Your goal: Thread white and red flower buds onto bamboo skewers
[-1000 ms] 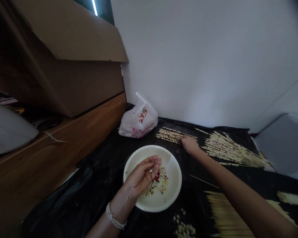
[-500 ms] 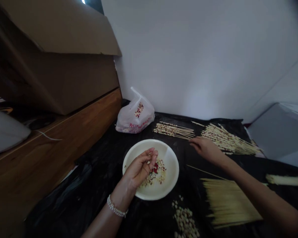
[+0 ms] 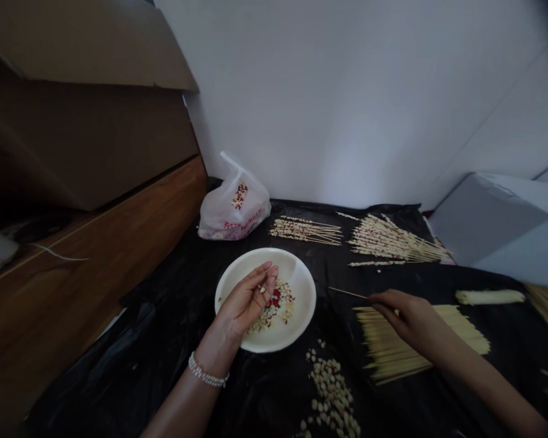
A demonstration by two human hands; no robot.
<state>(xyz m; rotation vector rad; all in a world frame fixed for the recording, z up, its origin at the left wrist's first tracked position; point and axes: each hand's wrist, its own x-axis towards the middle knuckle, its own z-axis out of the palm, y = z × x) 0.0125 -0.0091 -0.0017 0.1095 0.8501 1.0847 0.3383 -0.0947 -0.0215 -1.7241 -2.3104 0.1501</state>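
Observation:
My left hand (image 3: pixel 251 299) is over a cream bowl (image 3: pixel 231 267), palm up and fingers curled. A small cream-coloured piece, like a nut or bead, shows at its fingers. In the bowl lie loose cream and red pieces (image 3: pixel 281 310). At the right, my right hand (image 3: pixel 404 313) pinches a thin wooden skewer (image 3: pixel 347 293) near its middle; the bare end points left toward the bowl. Under that hand and forearm is a spread of plain skewers (image 3: pixel 393 359). Rounder pale pieces (image 3: pixel 331 389) are scattered in front of the bowl.
Behind the bowl stands a white plastic bag (image 3: pixel 235 213) with red print. Threaded skewers lie in a small group (image 3: pixel 301 230) and a larger pile (image 3: pixel 388 240). A pale bundle (image 3: pixel 488 297) lies at the right. Cardboard box (image 3: pixel 82 140) left, grey box (image 3: pixel 493 219) right, black sheeting (image 3: pixel 164 340) beneath.
My right hand has come back from the threaded pile to the plain skewers and taken up one skewer. One more threaded skewer shows before the pile. My left hand stays over the bowl.

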